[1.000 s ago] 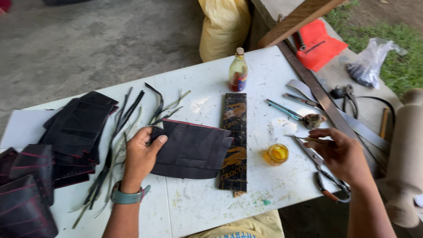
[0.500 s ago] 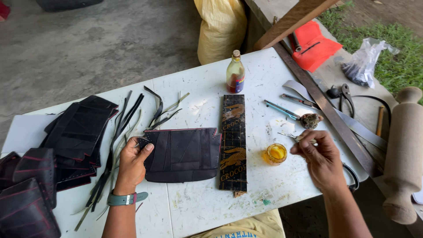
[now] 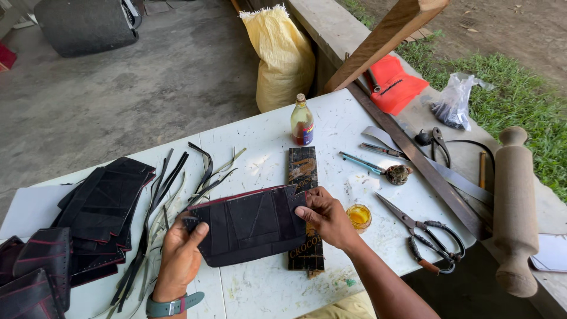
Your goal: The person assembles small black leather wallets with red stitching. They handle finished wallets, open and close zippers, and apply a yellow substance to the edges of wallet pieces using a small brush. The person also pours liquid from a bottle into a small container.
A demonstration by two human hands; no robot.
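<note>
Item: black stitched panel (image 3: 251,224), a flat dark piece with a red edge along its top, being held just above the white counter (image 3: 266,147), its right end overlapping a dark wooden block (image 3: 304,177).
Left grip: left hand (image 3: 180,257) is pinching the panel's left end, thumb on top and fingers curled underneath, closed on the edge.
Right grip: right hand (image 3: 328,215) is clamping the panel's right end, fingers folded over the top, closed on the material.
Handling: the panel is looking light, soft and bendable, likely sagging if held at one end only; not fragile, and the surface is looking matte rather than slippery. The two short ends are offering the best hold, keeping it stretched flat.
Near right: small cup of yellow liquid (image 3: 358,216) is sitting just beside the right hand; scissors (image 3: 422,233) are lying beyond it.
Behind: glass bottle (image 3: 302,121) is standing upright past the block; a brush tool (image 3: 378,166) and a long metal ruler (image 3: 419,156) are lying to the right.
Left side: thin dark strips (image 3: 171,195) are lying scattered; a stack of black pieces (image 3: 100,207) is resting further left.
Far right: wooden rolling pin (image 3: 514,207) is standing off the counter's edge.
</note>
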